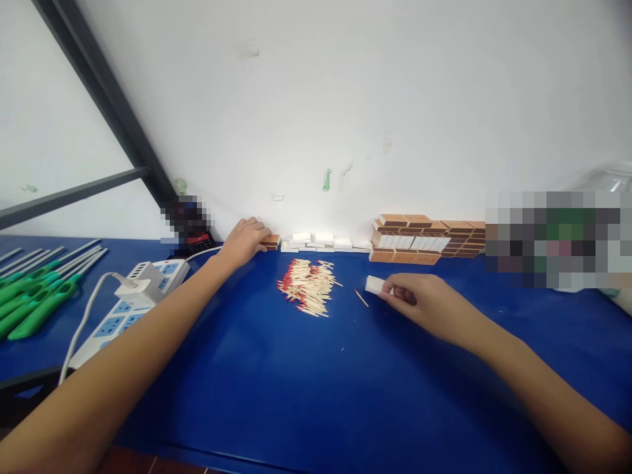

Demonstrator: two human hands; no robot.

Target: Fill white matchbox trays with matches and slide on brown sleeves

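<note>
My left hand [244, 241] reaches to the back of the blue table [276, 388] and closes its fingers on a brown matchbox sleeve [271, 241] by the wall. My right hand [419, 300] rests on the table at the right and pinches a small white matchbox tray [374, 284]. A pile of red-tipped matches [307, 286] lies between the two hands. One loose match [361, 297] lies just left of the white tray.
White trays [323, 242] line the wall. Stacked brown matchboxes [424, 239] stand to their right. A white power strip [133, 296] with a plugged cable lies at the left. Green-handled tools [34, 289] lie at the far left. A dark metal frame [113, 112] leans against the wall.
</note>
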